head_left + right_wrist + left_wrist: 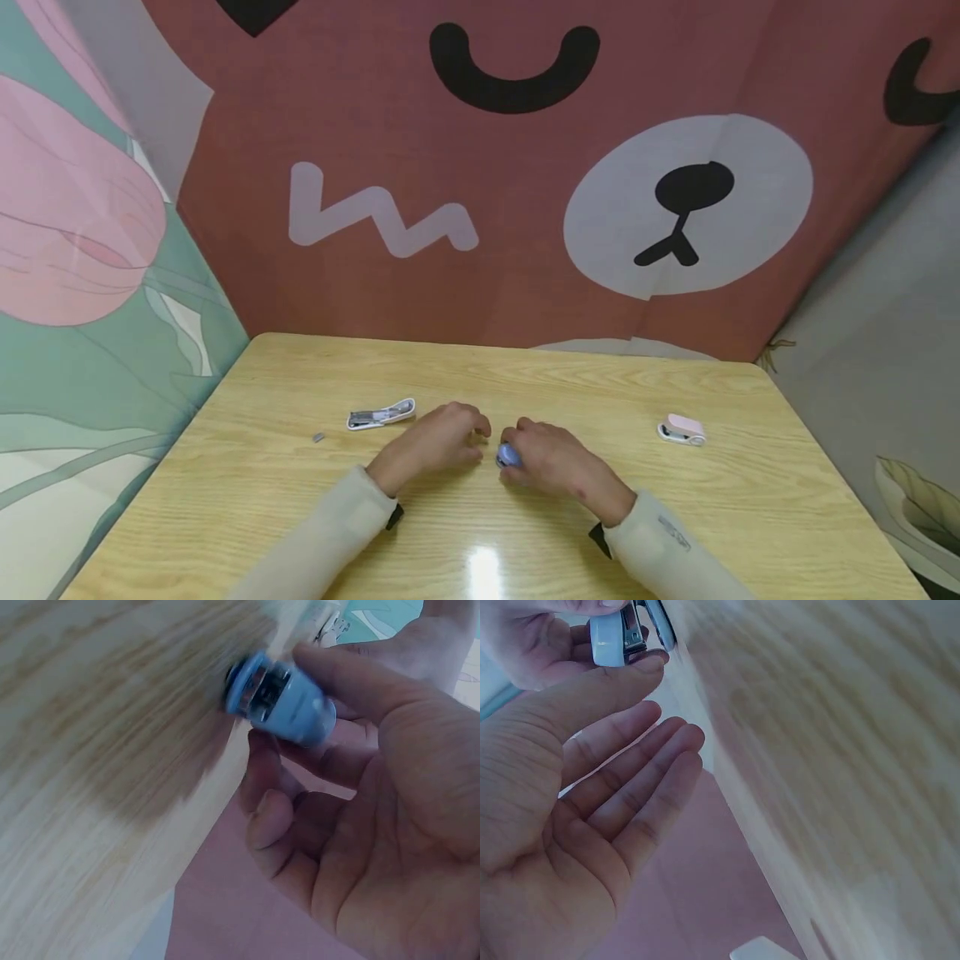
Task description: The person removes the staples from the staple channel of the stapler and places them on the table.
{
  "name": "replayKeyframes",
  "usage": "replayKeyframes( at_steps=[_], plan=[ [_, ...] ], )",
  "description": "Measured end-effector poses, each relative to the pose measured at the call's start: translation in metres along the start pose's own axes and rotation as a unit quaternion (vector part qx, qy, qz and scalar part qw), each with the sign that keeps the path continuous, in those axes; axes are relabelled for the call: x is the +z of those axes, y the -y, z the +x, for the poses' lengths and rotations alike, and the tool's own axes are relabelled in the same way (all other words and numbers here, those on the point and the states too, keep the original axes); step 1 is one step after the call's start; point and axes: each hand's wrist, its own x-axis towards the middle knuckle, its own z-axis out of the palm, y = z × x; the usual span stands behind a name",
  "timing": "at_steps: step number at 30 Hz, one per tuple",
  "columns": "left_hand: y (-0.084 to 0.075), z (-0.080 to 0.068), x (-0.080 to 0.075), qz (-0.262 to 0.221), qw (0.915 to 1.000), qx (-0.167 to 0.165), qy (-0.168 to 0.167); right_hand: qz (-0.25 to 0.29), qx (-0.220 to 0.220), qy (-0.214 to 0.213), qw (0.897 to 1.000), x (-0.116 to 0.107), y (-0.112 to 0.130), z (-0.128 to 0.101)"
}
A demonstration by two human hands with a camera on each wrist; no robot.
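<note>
A small blue stapler (pixel 508 455) is pinched between the thumb and fingers of my right hand (pixel 551 458), close over the table. In the right wrist view the stapler (pixel 292 705) shows its open front end and dark metal inside. My left hand (pixel 446 437) hovers just left of it with fingers loosely bent, holding nothing. Its palm faces the stapler (pixel 611 637) in the left wrist view, thumb tip right near the stapler's end. Left of that hand lies a white stapler (pixel 382 414), its metal channel exposed.
A pink and white stapler (pixel 682 429) stands on the right side of the wooden table (pixel 600 550). A small grey piece (pixel 318 437), resembling a strip of staples, lies at the left. Behind the table hangs a printed curtain (pixel 510 292).
</note>
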Motion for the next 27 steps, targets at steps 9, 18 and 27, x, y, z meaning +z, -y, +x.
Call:
replayKeyframes(
  at_steps=[9,18,27],
  plan=[
    [-0.006,0.006,0.006,-0.047,0.9987,-0.018,0.007,-0.015,-0.048,-0.032,0.998,0.002,-0.001,-0.003],
    [-0.008,0.011,0.013,-0.07,0.9976,0.0,0.0,-0.002,-0.102,-0.058,0.993,0.002,-0.003,-0.006],
    [-0.012,0.01,0.019,-0.117,0.9924,-0.019,0.032,-0.007,-0.115,-0.073,0.991,0.005,-0.001,-0.006]
  ],
)
